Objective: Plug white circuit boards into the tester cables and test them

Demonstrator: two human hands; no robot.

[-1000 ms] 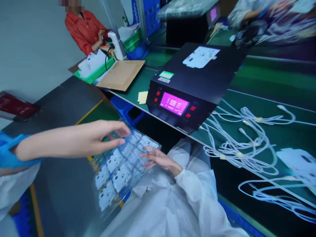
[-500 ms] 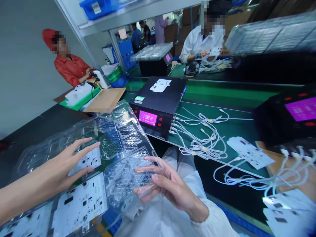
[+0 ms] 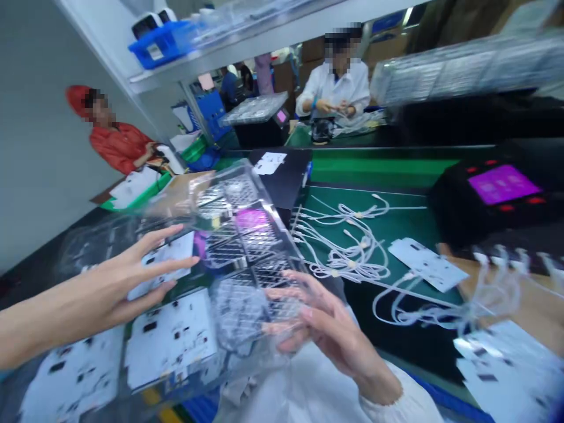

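Observation:
My left hand (image 3: 150, 276) reaches over a clear plastic tray with its fingers stretched and apart. A white circuit board (image 3: 180, 252) shows between and beneath those fingers; whether they touch it I cannot tell. My right hand (image 3: 326, 323) holds the near right edge of a clear blister tray (image 3: 247, 252), which is tilted up. Its fingers show through the plastic, the thumb on the near side. Two more white circuit boards, one in the middle (image 3: 171, 335) and one at the lower left (image 3: 74, 376), lie in tray pockets below my left hand.
A black tester box (image 3: 282, 182) with a board on top stands behind the tray. White cables (image 3: 348, 252) lie coiled on the green bench. Another tester (image 3: 502, 182) and loose boards (image 3: 511, 370) are at right. Co-workers sit across the bench and at far left.
The blister tray and my right hand have moved right and the tray now covers the tester's screen. My left hand has shifted slightly right. My view has turned; the co-worker opposite has lowered a board.

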